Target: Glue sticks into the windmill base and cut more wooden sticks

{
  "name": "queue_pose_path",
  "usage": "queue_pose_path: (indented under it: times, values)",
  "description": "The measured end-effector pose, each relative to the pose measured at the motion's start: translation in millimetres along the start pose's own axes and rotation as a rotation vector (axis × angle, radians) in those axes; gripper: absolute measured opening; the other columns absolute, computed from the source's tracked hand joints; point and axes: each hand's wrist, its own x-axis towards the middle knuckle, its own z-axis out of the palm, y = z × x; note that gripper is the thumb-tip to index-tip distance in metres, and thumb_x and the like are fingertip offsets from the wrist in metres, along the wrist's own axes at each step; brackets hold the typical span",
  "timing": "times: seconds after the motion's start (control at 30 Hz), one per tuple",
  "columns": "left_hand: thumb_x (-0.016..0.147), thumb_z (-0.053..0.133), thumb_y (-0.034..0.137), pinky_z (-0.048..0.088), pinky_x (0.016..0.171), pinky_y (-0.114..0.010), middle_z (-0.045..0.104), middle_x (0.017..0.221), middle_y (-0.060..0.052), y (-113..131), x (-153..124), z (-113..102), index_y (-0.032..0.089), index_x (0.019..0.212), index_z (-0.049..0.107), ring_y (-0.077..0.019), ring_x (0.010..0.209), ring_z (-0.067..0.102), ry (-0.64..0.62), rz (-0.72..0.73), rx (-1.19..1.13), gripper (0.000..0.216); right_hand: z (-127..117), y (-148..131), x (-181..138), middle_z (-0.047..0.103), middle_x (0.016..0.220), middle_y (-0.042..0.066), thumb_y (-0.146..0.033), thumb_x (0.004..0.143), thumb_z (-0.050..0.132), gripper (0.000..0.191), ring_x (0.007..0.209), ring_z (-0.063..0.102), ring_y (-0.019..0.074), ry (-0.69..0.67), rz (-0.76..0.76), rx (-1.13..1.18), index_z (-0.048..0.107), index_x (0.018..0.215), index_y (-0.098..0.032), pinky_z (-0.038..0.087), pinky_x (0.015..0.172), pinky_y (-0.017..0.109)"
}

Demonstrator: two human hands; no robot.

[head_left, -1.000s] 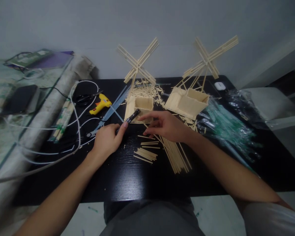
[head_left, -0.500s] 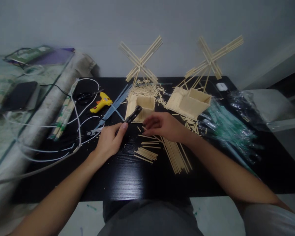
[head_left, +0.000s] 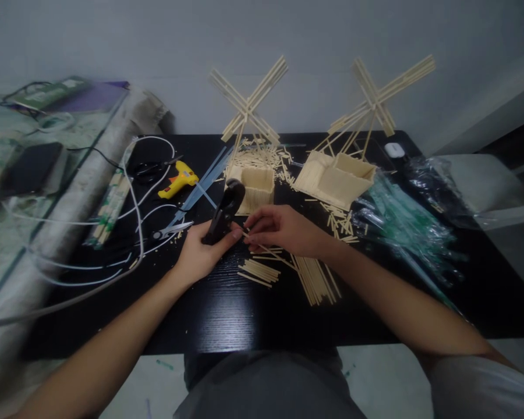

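Note:
My left hand [head_left: 199, 254] is closed around a black cutter tool [head_left: 224, 211], which stands tilted up from the black table [head_left: 227, 314]. My right hand [head_left: 282, 229] pinches a thin wooden stick [head_left: 262, 247] right beside the tool, fingertips touching the left thumb. Under the right wrist lies a bundle of long sticks [head_left: 315, 279], and a small pile of short cut sticks [head_left: 258, 272] sits just in front of both hands. Two stick-built windmill models stand behind: one [head_left: 251, 145] straight ahead, one [head_left: 344, 157] to the right.
A yellow glue gun [head_left: 179, 180], scissors [head_left: 170, 231], blue strips [head_left: 201, 189] and white cables [head_left: 135, 221] lie to the left. Crumpled clear and green plastic wrappers [head_left: 402, 224] fill the right side. A rolled mat [head_left: 70, 203] runs along the table's left edge.
The left hand has lifted the black tool from lying low to tilted upright. The right hand drew back from the table, picked up a stick and brought it to the tool.

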Motion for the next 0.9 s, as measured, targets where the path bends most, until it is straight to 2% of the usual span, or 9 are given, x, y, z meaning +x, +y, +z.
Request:
queue_pose_path:
  times: [0.13, 0.2, 0.27, 0.33, 0.4, 0.47, 0.6, 0.73, 0.9]
  values:
    - [0.078, 0.075, 0.042, 0.038, 0.052, -0.025, 0.058, 0.058, 0.003, 4, 1, 1, 0.016, 0.079, 0.075, -0.0098, 0.052, 0.046, -0.030, -0.059, -0.060, 0.026, 6, 7, 2, 0.076, 0.077, 0.000, -0.013, 0.078, 0.081, 0.030, 0.074, 0.077, 0.0154, 0.003, 0.021, -0.008, 0.060, 0.099, -0.017, 0.064, 0.077, 0.030]
    - [0.077, 0.075, 0.041, 0.036, 0.049, -0.024, 0.055, 0.055, 0.004, 3, 2, 1, 0.016, 0.077, 0.074, -0.0090, 0.049, 0.044, -0.014, -0.082, -0.051, 0.025, 7, 5, 1, 0.076, 0.077, -0.001, -0.014, 0.080, 0.079, 0.028, 0.074, 0.076, 0.0158, 0.015, 0.012, -0.086, 0.059, 0.099, -0.018, 0.062, 0.077, 0.030]
    - [0.077, 0.076, 0.041, 0.035, 0.047, -0.024, 0.054, 0.054, 0.004, 1, 2, 1, 0.016, 0.076, 0.072, -0.0089, 0.048, 0.043, 0.017, -0.101, -0.048, 0.025, 3, -3, -2, 0.076, 0.080, 0.000, -0.020, 0.084, 0.078, 0.023, 0.075, 0.074, 0.0158, 0.059, -0.032, -0.300, 0.061, 0.100, -0.018, 0.059, 0.076, 0.029]
    - [0.077, 0.076, 0.044, 0.034, 0.046, -0.024, 0.054, 0.054, 0.004, -1, 2, 0, 0.017, 0.076, 0.070, -0.0091, 0.047, 0.044, 0.058, -0.124, -0.063, 0.028, -6, -15, -8, 0.077, 0.087, 0.003, -0.030, 0.088, 0.077, 0.021, 0.080, 0.073, 0.0163, 0.146, -0.103, -0.646, 0.066, 0.100, -0.017, 0.055, 0.076, 0.029]
    - [0.076, 0.076, 0.047, 0.032, 0.044, -0.024, 0.053, 0.053, 0.004, -3, 3, 0, 0.017, 0.073, 0.068, -0.0093, 0.046, 0.043, 0.093, -0.146, -0.087, 0.031, -20, -28, -14, 0.077, 0.094, 0.006, -0.029, 0.091, 0.075, 0.017, 0.083, 0.071, 0.0174, 0.272, -0.140, -0.972, 0.069, 0.101, -0.017, 0.051, 0.076, 0.028]
    - [0.077, 0.076, 0.048, 0.031, 0.043, -0.024, 0.051, 0.051, 0.004, -4, 4, -1, 0.018, 0.069, 0.065, -0.0093, 0.045, 0.042, 0.106, -0.155, -0.099, 0.033, -33, -39, -20, 0.077, 0.093, 0.009, -0.023, 0.091, 0.074, 0.012, 0.084, 0.070, 0.0200, 0.390, -0.028, -1.221, 0.071, 0.098, -0.014, 0.049, 0.075, 0.029]
    - [0.079, 0.074, 0.048, 0.030, 0.044, -0.025, 0.049, 0.050, 0.004, -5, 6, -1, 0.018, 0.063, 0.060, -0.0093, 0.045, 0.040, 0.092, -0.132, -0.084, 0.036, -49, -51, -28, 0.076, 0.088, 0.014, -0.016, 0.086, 0.071, 0.006, 0.085, 0.071, 0.0264, 0.385, 0.217, -1.544, 0.074, 0.089, -0.013, 0.045, 0.068, 0.030]
    - [0.078, 0.073, 0.049, 0.031, 0.046, -0.026, 0.048, 0.053, 0.004, -8, 7, 0, 0.019, 0.066, 0.062, -0.0102, 0.047, 0.041, 0.103, -0.117, -0.028, 0.035, -47, -52, -29, 0.076, 0.087, 0.016, -0.012, 0.082, 0.068, 0.010, 0.077, 0.071, 0.0264, 0.333, 0.380, -1.590, 0.075, 0.089, -0.013, 0.044, 0.062, 0.030]
    - [0.079, 0.074, 0.050, 0.033, 0.048, -0.027, 0.051, 0.057, 0.004, -12, 8, -1, 0.019, 0.071, 0.064, -0.0111, 0.050, 0.043, 0.148, -0.142, 0.028, 0.034, -46, -47, -24, 0.076, 0.094, 0.018, -0.007, 0.081, 0.060, 0.021, 0.082, 0.073, 0.0282, 0.238, 0.445, -1.631, 0.075, 0.095, -0.012, 0.043, 0.061, 0.030]
